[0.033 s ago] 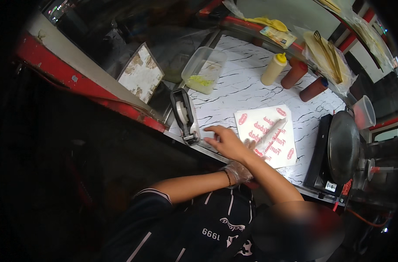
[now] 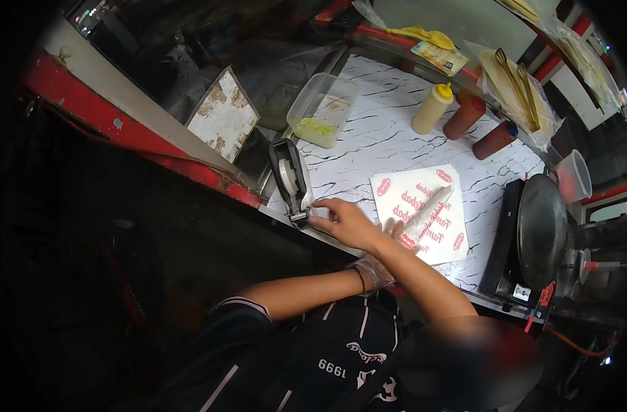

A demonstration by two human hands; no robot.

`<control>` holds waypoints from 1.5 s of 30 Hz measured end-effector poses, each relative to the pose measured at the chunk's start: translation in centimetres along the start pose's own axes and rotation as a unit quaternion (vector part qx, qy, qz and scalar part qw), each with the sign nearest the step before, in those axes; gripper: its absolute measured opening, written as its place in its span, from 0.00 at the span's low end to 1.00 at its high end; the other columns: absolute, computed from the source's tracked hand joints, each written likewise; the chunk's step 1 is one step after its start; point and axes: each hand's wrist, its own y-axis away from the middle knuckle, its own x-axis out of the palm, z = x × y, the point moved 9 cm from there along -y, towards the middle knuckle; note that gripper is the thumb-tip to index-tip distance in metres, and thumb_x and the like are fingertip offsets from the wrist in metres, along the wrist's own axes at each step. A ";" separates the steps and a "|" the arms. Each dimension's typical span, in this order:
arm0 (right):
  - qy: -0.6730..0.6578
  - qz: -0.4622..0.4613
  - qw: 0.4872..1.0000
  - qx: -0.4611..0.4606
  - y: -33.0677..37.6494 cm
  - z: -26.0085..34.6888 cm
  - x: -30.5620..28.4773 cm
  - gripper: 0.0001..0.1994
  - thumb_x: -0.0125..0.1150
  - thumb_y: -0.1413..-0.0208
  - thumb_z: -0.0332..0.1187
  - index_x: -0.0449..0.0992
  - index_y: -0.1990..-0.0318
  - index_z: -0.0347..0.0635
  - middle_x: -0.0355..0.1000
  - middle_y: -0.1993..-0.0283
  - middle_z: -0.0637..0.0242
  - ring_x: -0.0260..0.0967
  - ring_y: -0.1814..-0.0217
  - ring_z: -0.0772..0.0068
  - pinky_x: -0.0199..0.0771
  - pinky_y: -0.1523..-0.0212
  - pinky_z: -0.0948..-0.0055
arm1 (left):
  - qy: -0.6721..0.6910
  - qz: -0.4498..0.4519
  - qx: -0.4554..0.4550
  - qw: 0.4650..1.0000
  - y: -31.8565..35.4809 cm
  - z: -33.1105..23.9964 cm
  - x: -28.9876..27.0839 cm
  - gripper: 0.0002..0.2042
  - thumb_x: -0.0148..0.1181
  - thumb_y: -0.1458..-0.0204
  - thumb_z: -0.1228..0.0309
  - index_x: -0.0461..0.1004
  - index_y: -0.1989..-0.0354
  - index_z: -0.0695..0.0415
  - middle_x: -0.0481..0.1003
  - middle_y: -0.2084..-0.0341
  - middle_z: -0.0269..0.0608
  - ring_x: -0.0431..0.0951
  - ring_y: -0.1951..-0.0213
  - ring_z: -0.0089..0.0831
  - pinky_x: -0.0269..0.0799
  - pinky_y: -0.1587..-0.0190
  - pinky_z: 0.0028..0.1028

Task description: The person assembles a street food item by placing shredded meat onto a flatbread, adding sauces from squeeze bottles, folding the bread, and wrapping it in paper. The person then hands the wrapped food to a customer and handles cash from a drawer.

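My left hand (image 2: 395,232), in a clear plastic glove, holds the lower end of a slim paper-wrapped roll (image 2: 429,214). The roll lies slanted on a stack of white wrapping paper (image 2: 389,192) with red print. Crossing over the left forearm, my bare right hand (image 2: 348,223) is at the near end of a black tape dispenser (image 2: 290,180). Thumb and forefinger are apart there, at the cutter end; whether they touch the tape is too small to tell. My right forearm hides part of the gloved hand.
A clear tub (image 2: 318,132) with shredded greens stands beyond the dispenser. Sauce bottles (image 2: 431,110) line the back of the marbled counter (image 2: 368,96). At the right, a dark round griddle (image 2: 541,230) sits on a stove. Tongs (image 2: 519,93) lie on bagged flatbreads (image 2: 495,75).
My right hand has moved slightly left, up to the dispenser's near end. The left hand's fingers shift a little on the wrapped roll, which stays in place.
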 end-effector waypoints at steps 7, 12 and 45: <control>-0.248 -0.099 0.952 0.148 -1.7 -2.9 6.1 0.09 0.69 0.44 0.36 0.86 0.64 0.39 0.77 0.74 0.57 0.74 0.71 0.65 0.73 0.65 0.64 | 0.006 0.003 0.027 1.000 -0.1 0.1 -0.1 0.33 0.51 0.40 0.43 0.60 0.26 0.36 0.39 0.27 0.75 0.36 0.26 0.75 0.35 0.31 0.72; -0.140 -0.124 0.978 0.097 1.6 -0.4 4.2 0.05 0.70 0.48 0.29 0.84 0.67 0.37 0.73 0.69 0.54 0.73 0.67 0.52 0.73 0.62 0.58 | -0.004 0.125 -0.043 0.991 -1.7 0.2 -1.3 0.31 0.57 0.41 0.48 0.62 0.28 0.34 0.39 0.27 0.72 0.33 0.25 0.70 0.28 0.28 0.68; -0.012 -0.422 0.859 0.289 15.7 -15.9 -15.2 0.17 0.73 0.51 0.33 0.72 0.59 0.42 0.67 0.77 0.62 0.68 0.74 0.68 0.69 0.70 0.65 | -0.071 0.129 -0.033 0.988 -1.6 -0.5 -1.2 0.35 0.55 0.42 0.45 0.56 0.25 0.31 0.40 0.26 0.70 0.37 0.26 0.73 0.32 0.28 0.67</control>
